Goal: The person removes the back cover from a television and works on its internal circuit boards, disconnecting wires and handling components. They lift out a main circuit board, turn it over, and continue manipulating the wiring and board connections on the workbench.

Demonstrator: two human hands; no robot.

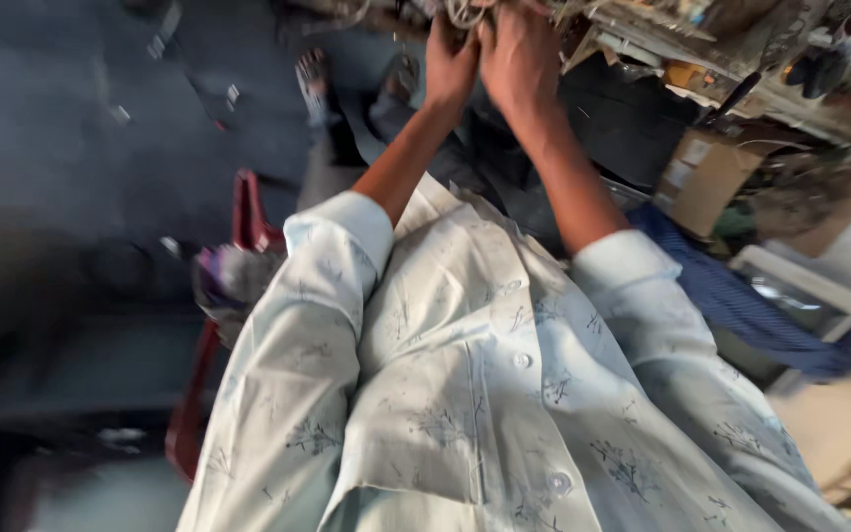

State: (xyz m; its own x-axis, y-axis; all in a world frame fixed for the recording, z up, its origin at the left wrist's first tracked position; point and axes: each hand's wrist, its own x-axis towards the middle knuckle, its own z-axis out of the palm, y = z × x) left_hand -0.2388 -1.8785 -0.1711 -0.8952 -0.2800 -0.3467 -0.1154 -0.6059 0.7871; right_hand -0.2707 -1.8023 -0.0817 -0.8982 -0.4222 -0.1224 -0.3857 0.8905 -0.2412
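My left hand (450,64) and my right hand (519,54) are raised together at the top middle of the view, side by side and touching. Both have fingers curled into a tangle of pale wires or cords (465,10) at the frame's top edge. The fingertips are blurred and partly cut off by the edge. My pale patterned shirt (475,394) with rolled sleeves fills the lower middle. My sandalled feet (315,77) show on the dark floor below the hands.
A cluttered bench (741,59) with tools and boxes runs along the upper right. A cardboard box (706,177) and a blue cloth (741,296) over a pale tray lie at right. A red stool frame (248,217) stands at left on dark floor.
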